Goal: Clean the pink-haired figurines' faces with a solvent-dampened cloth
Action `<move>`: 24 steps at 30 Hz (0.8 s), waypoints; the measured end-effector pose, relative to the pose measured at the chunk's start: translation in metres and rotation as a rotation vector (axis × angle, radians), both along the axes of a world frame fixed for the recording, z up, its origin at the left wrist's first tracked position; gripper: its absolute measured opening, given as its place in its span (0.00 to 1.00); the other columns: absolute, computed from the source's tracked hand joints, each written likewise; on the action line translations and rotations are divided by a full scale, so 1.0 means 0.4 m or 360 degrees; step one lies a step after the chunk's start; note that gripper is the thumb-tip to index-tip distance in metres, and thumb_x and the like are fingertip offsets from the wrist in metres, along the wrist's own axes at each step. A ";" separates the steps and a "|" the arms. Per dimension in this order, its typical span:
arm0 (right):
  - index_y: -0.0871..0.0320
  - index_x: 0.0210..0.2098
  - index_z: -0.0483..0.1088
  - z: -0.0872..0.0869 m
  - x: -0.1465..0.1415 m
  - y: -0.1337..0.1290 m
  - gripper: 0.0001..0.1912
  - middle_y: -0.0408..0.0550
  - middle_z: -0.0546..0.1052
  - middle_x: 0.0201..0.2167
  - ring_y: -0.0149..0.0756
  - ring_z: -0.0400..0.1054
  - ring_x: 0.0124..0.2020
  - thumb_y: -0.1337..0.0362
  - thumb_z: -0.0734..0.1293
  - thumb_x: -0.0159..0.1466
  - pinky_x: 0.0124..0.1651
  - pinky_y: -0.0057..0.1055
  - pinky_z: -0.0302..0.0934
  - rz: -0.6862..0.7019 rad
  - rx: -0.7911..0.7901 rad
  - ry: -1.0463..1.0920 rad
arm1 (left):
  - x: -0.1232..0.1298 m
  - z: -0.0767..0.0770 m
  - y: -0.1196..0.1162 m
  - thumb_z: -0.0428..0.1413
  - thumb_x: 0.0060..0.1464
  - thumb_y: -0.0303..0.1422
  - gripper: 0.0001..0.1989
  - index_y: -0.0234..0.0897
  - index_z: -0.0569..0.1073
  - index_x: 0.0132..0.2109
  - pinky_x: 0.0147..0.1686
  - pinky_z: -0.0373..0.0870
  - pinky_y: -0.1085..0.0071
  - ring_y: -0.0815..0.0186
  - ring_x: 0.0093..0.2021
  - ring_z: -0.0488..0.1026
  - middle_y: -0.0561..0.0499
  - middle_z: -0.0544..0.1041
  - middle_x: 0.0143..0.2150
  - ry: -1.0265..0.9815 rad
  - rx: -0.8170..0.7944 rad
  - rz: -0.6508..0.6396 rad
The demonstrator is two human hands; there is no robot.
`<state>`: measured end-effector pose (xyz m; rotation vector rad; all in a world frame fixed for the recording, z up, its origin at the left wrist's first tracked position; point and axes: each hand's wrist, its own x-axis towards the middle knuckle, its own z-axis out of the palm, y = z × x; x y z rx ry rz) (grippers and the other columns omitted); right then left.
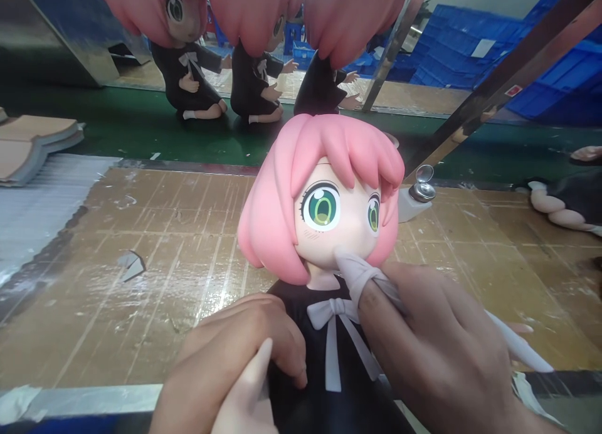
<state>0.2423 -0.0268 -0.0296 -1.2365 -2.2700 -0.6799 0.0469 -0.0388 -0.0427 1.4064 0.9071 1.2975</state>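
A large figure with pink hair, green eyes and a black dress with a pale bow faces me in the centre. My left hand grips the figure's body at the shoulder and side, its fingers curled over the black dress. In my right hand is a white cloth, wrapped round a fingertip and touching the figure's face near the mouth and chin. The cloth's loose end sticks out behind that hand.
Three similar figures kneel on the green surface behind. A metal-lidded bottle stands right of the head. Cardboard pieces lie left, a grey scrap on the table. A slanted post rises at right.
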 end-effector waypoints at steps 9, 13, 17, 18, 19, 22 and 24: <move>0.63 0.39 0.72 -0.005 -0.004 0.000 0.06 0.50 0.69 0.26 0.39 0.56 0.28 0.75 0.63 0.69 0.31 0.37 0.45 0.0038 -0.0006 0.0009 | -0.001 0.015 0.009 0.50 0.69 0.42 0.18 0.40 0.69 0.31 0.32 0.70 0.67 0.68 0.24 0.72 0.57 0.75 0.24 0.0204 0.0136 0.0019; 0.62 0.37 0.72 -0.010 -0.007 0.001 0.07 0.49 0.67 0.25 0.39 0.56 0.27 0.76 0.64 0.68 0.30 0.37 0.44 -0.0001 0.0053 0.0058 | 0.001 0.012 0.010 0.51 0.69 0.43 0.18 0.40 0.68 0.30 0.37 0.72 0.65 0.69 0.23 0.71 0.58 0.75 0.23 0.0206 0.0166 0.0039; 0.64 0.37 0.73 -0.016 0.004 -0.007 0.08 0.50 0.67 0.26 0.39 0.57 0.29 0.77 0.63 0.68 0.30 0.37 0.45 -0.0075 0.0046 0.0039 | 0.003 0.002 0.005 0.50 0.70 0.41 0.16 0.42 0.69 0.32 0.40 0.69 0.64 0.67 0.25 0.70 0.57 0.75 0.24 0.0126 0.0147 0.0038; 0.64 0.38 0.73 -0.018 0.008 -0.010 0.07 0.50 0.67 0.26 0.39 0.57 0.29 0.77 0.63 0.68 0.30 0.36 0.46 -0.0086 0.0047 0.0035 | 0.002 -0.001 0.004 0.49 0.70 0.41 0.16 0.42 0.70 0.33 0.39 0.69 0.65 0.67 0.25 0.70 0.57 0.75 0.24 0.0125 0.0159 0.0019; 0.65 0.39 0.73 -0.019 0.010 -0.012 0.07 0.50 0.67 0.26 0.38 0.57 0.29 0.77 0.63 0.68 0.30 0.36 0.46 -0.0089 0.0043 0.0035 | 0.000 -0.003 0.004 0.50 0.69 0.42 0.16 0.42 0.70 0.33 0.38 0.69 0.65 0.67 0.25 0.70 0.57 0.75 0.25 0.0130 0.0167 -0.0002; 0.64 0.36 0.72 -0.019 0.005 -0.012 0.08 0.50 0.67 0.25 0.38 0.56 0.28 0.77 0.63 0.68 0.30 0.36 0.46 -0.0066 0.0027 0.0062 | -0.009 -0.012 0.005 0.51 0.68 0.44 0.15 0.43 0.70 0.34 0.36 0.69 0.66 0.68 0.23 0.70 0.57 0.76 0.25 0.0141 0.0139 -0.0041; 0.63 0.37 0.73 -0.017 -0.005 -0.007 0.08 0.49 0.67 0.25 0.39 0.57 0.28 0.76 0.63 0.69 0.30 0.37 0.45 -0.0052 0.0039 0.0075 | -0.015 -0.017 0.006 0.52 0.68 0.43 0.16 0.43 0.70 0.32 0.34 0.69 0.67 0.68 0.23 0.71 0.57 0.77 0.25 0.0117 0.0081 -0.0063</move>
